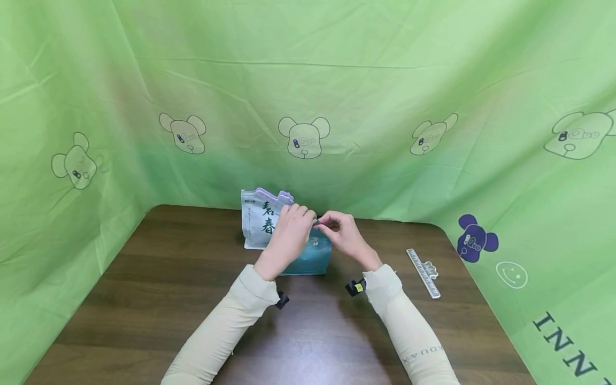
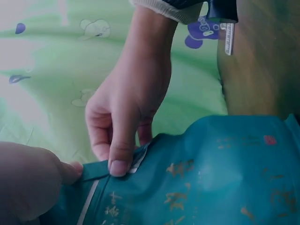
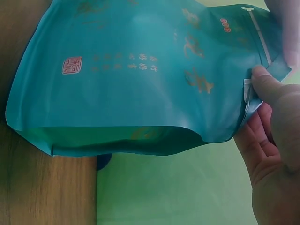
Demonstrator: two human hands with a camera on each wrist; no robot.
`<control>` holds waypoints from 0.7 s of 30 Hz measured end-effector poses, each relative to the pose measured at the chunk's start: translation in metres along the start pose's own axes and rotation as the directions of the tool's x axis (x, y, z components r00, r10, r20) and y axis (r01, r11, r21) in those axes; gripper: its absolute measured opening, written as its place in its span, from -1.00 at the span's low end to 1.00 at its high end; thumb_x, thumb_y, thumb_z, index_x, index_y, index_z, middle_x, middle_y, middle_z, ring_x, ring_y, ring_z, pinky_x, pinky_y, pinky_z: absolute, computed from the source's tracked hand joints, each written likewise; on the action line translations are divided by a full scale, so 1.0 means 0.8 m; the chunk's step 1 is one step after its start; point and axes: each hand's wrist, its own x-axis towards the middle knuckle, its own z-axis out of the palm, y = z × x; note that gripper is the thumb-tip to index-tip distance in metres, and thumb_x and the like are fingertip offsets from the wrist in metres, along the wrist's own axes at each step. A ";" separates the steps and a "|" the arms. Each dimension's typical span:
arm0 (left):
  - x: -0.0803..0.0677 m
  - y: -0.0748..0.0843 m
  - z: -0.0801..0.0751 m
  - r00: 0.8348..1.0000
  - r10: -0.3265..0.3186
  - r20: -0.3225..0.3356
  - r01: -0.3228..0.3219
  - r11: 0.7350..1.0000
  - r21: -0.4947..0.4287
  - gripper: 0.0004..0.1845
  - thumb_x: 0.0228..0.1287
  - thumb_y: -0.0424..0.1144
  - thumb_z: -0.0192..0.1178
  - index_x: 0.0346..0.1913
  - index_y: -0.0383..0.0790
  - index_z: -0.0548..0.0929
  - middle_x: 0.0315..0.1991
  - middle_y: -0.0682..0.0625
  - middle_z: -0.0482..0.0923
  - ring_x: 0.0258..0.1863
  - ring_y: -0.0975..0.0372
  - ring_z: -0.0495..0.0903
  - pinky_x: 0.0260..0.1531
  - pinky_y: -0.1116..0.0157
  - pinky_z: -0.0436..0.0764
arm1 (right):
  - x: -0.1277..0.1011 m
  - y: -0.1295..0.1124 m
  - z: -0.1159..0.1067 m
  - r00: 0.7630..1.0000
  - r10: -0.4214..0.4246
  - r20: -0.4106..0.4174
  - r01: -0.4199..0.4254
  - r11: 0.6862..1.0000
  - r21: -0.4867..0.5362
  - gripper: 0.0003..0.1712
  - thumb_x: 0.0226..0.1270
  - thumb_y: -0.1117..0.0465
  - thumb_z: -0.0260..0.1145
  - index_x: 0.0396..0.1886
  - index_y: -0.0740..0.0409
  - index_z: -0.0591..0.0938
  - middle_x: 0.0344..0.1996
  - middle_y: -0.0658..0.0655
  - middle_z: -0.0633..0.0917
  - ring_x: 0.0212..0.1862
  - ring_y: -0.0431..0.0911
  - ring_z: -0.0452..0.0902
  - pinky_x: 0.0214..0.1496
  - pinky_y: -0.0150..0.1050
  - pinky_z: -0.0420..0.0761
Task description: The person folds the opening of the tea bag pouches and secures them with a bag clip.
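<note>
A teal foil pouch (image 1: 308,259) with gold lettering stands upright on the table. My right hand (image 1: 347,238) pinches its top edge between thumb and fingers; in the left wrist view, the right thumb (image 2: 123,157) presses on the pouch's folded top strip. At the other end of that edge, my left hand (image 1: 291,227) holds the top; its fingers are partly hidden. A pale pouch (image 1: 255,222) with dark characters stands just behind and left, a purple sealing clip (image 1: 271,198) across its top. In the right wrist view the teal pouch (image 3: 126,70) shows its gusseted side.
On the right of the brown wooden table (image 1: 159,289) lies a white sealing clip (image 1: 423,274) with a ridged bar. A green printed cloth (image 1: 366,176) hangs around the table's back and sides.
</note>
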 end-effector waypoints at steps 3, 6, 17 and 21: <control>-0.001 -0.003 -0.001 1.000 0.016 -0.023 -0.017 0.999 -0.041 -0.95 0.32 -0.34 0.31 -0.26 -0.13 0.75 -0.36 0.04 0.67 -0.33 0.16 0.53 -0.24 0.24 0.38 | 0.000 0.002 0.000 1.000 0.005 0.000 -0.005 1.000 -0.001 -0.95 0.23 0.56 0.39 -0.35 0.47 0.66 -0.42 0.32 0.73 -0.41 0.14 0.71 -0.33 -0.38 0.67; -0.001 -0.004 0.001 0.999 0.024 -0.044 -0.026 0.999 -0.044 -0.94 0.33 -0.34 0.31 -0.26 -0.14 0.78 -0.38 0.03 0.68 -0.35 0.16 0.53 -0.25 0.25 0.39 | -0.001 0.002 -0.001 1.000 0.003 -0.002 -0.003 1.000 -0.003 -0.95 0.23 0.56 0.39 -0.35 0.46 0.66 -0.42 0.32 0.73 -0.41 0.09 0.70 -0.32 -0.37 0.67; -0.001 -0.010 0.007 0.998 0.021 -0.061 -0.029 0.991 -0.130 -0.91 0.37 -0.24 0.33 -0.19 -0.16 0.79 -0.32 0.03 0.70 -0.29 0.17 0.56 -0.21 0.24 0.40 | 0.000 0.004 -0.001 1.000 -0.017 0.000 0.017 1.000 -0.019 -0.97 0.26 0.54 0.38 -0.36 0.44 0.67 -0.42 0.29 0.73 -0.42 -0.03 0.67 -0.33 -0.39 0.66; -0.003 -0.011 0.009 0.997 0.007 -0.076 -0.020 0.984 -0.179 -0.92 0.33 -0.23 0.35 -0.22 -0.16 0.77 -0.36 0.04 0.66 -0.31 0.17 0.53 -0.20 0.24 0.39 | 0.000 0.004 -0.001 1.000 -0.008 0.021 0.008 1.000 0.010 -0.92 0.32 0.47 0.37 -0.33 0.47 0.67 -0.40 0.31 0.73 -0.40 0.13 0.70 -0.30 -0.38 0.67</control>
